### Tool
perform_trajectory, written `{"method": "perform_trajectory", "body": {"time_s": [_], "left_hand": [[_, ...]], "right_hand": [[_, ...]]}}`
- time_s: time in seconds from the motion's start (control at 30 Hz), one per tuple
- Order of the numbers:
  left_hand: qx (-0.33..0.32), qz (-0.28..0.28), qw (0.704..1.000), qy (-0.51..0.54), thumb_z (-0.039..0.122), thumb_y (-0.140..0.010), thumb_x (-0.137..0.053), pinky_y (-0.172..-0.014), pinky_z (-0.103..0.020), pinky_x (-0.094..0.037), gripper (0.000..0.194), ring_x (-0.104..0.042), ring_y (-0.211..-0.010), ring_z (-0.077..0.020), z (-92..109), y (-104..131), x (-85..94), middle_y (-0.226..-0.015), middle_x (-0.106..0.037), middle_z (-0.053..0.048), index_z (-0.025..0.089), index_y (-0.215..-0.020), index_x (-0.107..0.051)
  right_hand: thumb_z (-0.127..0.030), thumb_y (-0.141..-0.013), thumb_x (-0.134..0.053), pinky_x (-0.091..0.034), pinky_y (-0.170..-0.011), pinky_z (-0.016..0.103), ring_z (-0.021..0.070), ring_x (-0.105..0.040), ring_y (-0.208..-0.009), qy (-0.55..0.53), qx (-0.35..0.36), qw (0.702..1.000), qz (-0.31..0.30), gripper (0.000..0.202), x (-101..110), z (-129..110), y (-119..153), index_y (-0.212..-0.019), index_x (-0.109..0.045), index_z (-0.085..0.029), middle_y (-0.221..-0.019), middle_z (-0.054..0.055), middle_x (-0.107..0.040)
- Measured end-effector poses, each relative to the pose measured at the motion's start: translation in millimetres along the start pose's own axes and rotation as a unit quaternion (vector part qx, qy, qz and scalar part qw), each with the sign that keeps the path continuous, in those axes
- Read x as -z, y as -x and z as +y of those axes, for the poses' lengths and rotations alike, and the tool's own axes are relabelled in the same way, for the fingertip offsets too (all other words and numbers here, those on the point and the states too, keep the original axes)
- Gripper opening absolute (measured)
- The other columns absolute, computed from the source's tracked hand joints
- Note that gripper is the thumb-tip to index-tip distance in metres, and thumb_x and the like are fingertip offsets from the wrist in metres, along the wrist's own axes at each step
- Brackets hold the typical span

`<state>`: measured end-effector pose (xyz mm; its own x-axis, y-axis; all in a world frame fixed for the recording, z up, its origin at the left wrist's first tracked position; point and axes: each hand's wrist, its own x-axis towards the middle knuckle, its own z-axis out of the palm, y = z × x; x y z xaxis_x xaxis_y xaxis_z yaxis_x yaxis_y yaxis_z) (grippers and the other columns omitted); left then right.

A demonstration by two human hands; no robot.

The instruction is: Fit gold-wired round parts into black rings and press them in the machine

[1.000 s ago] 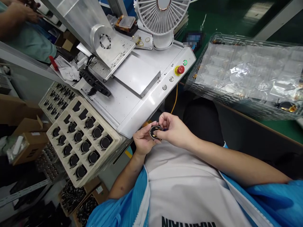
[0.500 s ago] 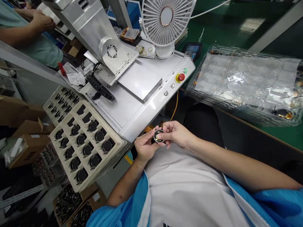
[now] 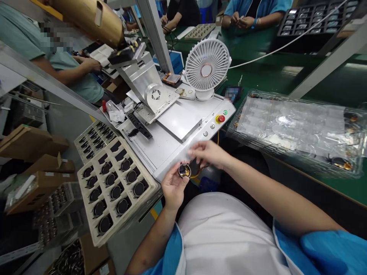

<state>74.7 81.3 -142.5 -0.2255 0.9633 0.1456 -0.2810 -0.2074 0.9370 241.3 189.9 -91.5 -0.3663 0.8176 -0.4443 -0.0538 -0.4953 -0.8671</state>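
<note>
A round watch case (image 3: pixel 184 170) with a metal rim and gold and dark parts inside is held between the fingers and thumb of my left hand (image 3: pixel 174 187). My right hand (image 3: pixel 208 153) hovers just above and to the right of it, apart from the case. Its fingers are partly curled and slightly blurred, so whether they hold anything small is unclear. To the left, a beige tray (image 3: pixel 114 225) carries several round dark watch cases (image 3: pixel 115 192) in its slots. The white machine base (image 3: pixel 169 160) lies just beyond both hands.
On the machine stand a metal fixture (image 3: pixel 156 95), a white fan (image 3: pixel 206 70) and a red button (image 3: pixel 221 118). Clear plastic trays (image 3: pixel 286 122) are stacked at the right. Co-workers' hands (image 3: pixel 88 65) show at the left and across the green table (image 3: pixel 258 72).
My right hand has come off the watch case and moved up. My left hand still holds the case, its inside now more exposed. The camera view has tilted up, showing more of the far table.
</note>
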Motion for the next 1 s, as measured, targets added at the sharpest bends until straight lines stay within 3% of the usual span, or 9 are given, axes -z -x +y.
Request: {"method": "perform_trajectory", "body": {"time_s": [0.07,0.13,0.23,0.3,0.37,0.43,0.53,0.63,1.0], "left_hand": [[0.013,-0.038,0.999,0.014,0.031,-0.08,-0.088,-0.094,-0.047,-0.066,0.042,-0.078,-0.107,-0.031,6.3,-2.5,1.0,-0.123,-0.078,-0.009,0.03,-0.121,-0.076],[0.017,-0.068,0.998,-0.006,0.028,-0.077,-0.089,-0.085,-0.042,-0.068,0.047,-0.08,-0.1,-0.0296,11.7,-3.6,1.7,-0.121,-0.078,-0.01,0.029,-0.122,-0.076],[-0.011,-0.068,0.995,-0.065,0.023,-0.065,-0.097,-0.08,-0.034,-0.068,0.067,-0.081,-0.09,-0.0239,15.7,-2.8,1.4,-0.113,-0.08,-0.012,0.024,-0.127,-0.073],[-0.042,-0.059,0.991,-0.11,0.02,-0.062,-0.098,-0.081,-0.032,-0.067,0.075,-0.08,-0.09,-0.0226,15.7,-1.1,0.7,-0.114,-0.081,-0.014,0.022,-0.132,-0.071],[-0.083,-0.058,0.983,-0.154,0.017,-0.066,-0.095,-0.085,-0.033,-0.067,0.077,-0.08,-0.096,-0.0234,14.3,1.2,0.0,-0.118,-0.08,-0.014,0.022,-0.137,-0.067],[-0.127,-0.064,0.972,-0.188,0.014,-0.07,-0.092,-0.091,-0.034,-0.066,0.08,-0.079,-0.104,-0.0242,12.2,3.1,-0.4,-0.123,-0.078,-0.014,0.023,-0.144,-0.06],[-0.154,-0.067,0.959,-0.229,0.014,-0.072,-0.091,-0.094,-0.035,-0.065,0.089,-0.077,-0.111,-0.0258,9.9,4.1,-0.2,-0.129,-0.076,-0.015,0.024,-0.152,-0.051],[-0.142,-0.065,0.954,-0.255,0.017,-0.072,-0.092,-0.092,-0.036,-0.067,0.092,-0.077,-0.112,-0.0276,10.3,3.2,0.1,-0.13,-0.075,-0.015,0.025,-0.153,-0.05],[-0.155,-0.064,0.946,-0.277,0.015,-0.074,-0.09,-0.089,-0.034,-0.068,0.084,-0.078,-0.11,-0.0277,13.7,3.7,-1.2,-0.13,-0.075,-0.015,0.023,-0.15,-0.054]], "right_hand": [[-0.046,-0.072,-0.094,-0.045,-0.033,0.02,0.0101,-0.052,-0.042,-0.003,0.054,0.99,0.127,0.047,14.8,-23.8,-22.7,-0.079,-0.056,-0.019,-0.06,0.0,-0.063],[-0.041,-0.08,-0.088,-0.042,-0.032,0.021,0.0101,-0.047,-0.038,0.005,0.089,0.974,0.208,0.042,27.9,-44.6,-42.1,-0.076,-0.052,-0.021,-0.054,-0.003,-0.056],[-0.029,-0.081,-0.085,-0.037,-0.033,0.021,0.0086,-0.04,-0.035,0.03,0.111,0.965,0.238,0.038,40.1,-61.1,-56.8,-0.069,-0.05,-0.021,-0.047,-0.005,-0.049],[-0.026,-0.08,-0.084,-0.036,-0.035,0.02,0.0078,-0.039,-0.036,0.037,0.129,0.961,0.241,0.036,40.7,-60.1,-53.2,-0.067,-0.051,-0.02,-0.045,-0.006,-0.047],[-0.029,-0.08,-0.083,-0.036,-0.037,0.019,0.0078,-0.04,-0.038,0.034,0.159,0.963,0.217,0.035,34.7,-50.4,-38.2,-0.067,-0.052,-0.02,-0.046,-0.005,-0.048],[-0.037,-0.078,-0.084,-0.034,-0.037,0.02,0.0082,-0.041,-0.038,0.037,0.176,0.972,0.153,0.037,23.4,-35.2,-14.3,-0.068,-0.053,-0.02,-0.046,-0.005,-0.049],[-0.049,-0.073,-0.086,-0.031,-0.037,0.021,0.0091,-0.042,-0.038,0.065,0.132,0.988,0.035,0.042,3.1,-10.3,25.9,-0.07,-0.056,-0.02,-0.047,-0.004,-0.052],[-0.053,-0.074,-0.084,-0.033,-0.039,0.021,0.0096,-0.044,-0.04,0.091,0.082,0.992,-0.027,0.042,-11.9,8.8,52.5,-0.071,-0.058,-0.019,-0.049,-0.003,-0.054],[-0.042,-0.081,-0.074,-0.033,-0.043,0.021,0.0099,-0.047,-0.046,0.163,0.116,0.98,-0.003,0.03,-16.2,24.2,54.2,-0.07,-0.058,-0.019,-0.057,0.0,-0.06]]}}
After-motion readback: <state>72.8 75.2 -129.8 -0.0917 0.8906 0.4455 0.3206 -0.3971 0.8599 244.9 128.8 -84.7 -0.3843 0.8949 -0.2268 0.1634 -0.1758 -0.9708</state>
